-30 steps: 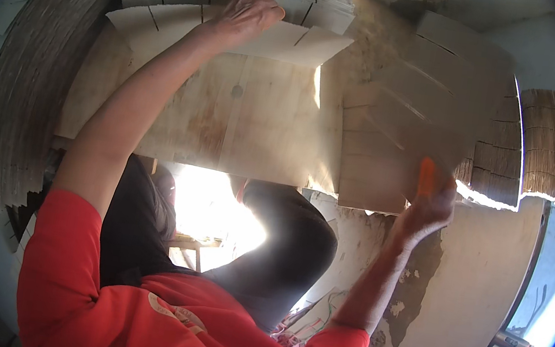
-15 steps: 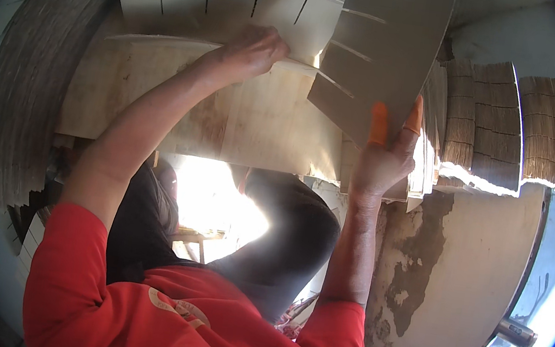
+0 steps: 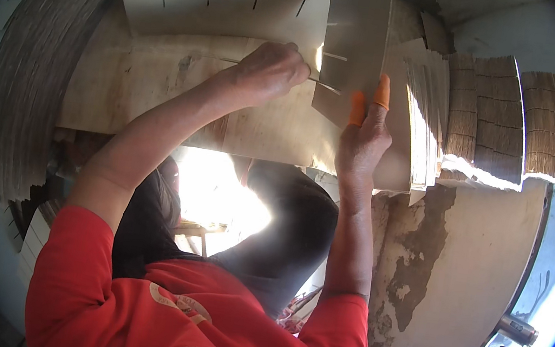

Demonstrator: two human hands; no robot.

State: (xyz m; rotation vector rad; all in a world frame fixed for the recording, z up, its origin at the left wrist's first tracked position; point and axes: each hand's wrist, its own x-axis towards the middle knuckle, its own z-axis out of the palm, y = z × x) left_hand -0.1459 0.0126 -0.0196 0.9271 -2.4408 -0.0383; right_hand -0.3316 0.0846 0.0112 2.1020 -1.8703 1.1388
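Grey cardboard makes up the long row of packed sheets (image 3: 48, 63) at your left, probably kept aside so the wooden board (image 3: 153, 96) serves as working surface. Beyond the board, a slotted pile (image 3: 226, 6) sits at the far side with its cut edges facing you, likely for easy reach. Over the board, your left hand (image 3: 272, 73) is clenched, seemingly pinching a thin sheet (image 3: 231, 61) seen almost edge-on; its fingertips are hidden. Just right of it, your right hand (image 3: 365, 140) grasps a slotted sheet (image 3: 360, 39) low, near its bottom corner, which leaves the slots free toward your left hand. Orange finger covers (image 3: 384, 93) perhaps add grip. Farther right, pale upright sheets (image 3: 426, 123) and brown bundles (image 3: 505, 117) line up side by side, presumably bracing one another.
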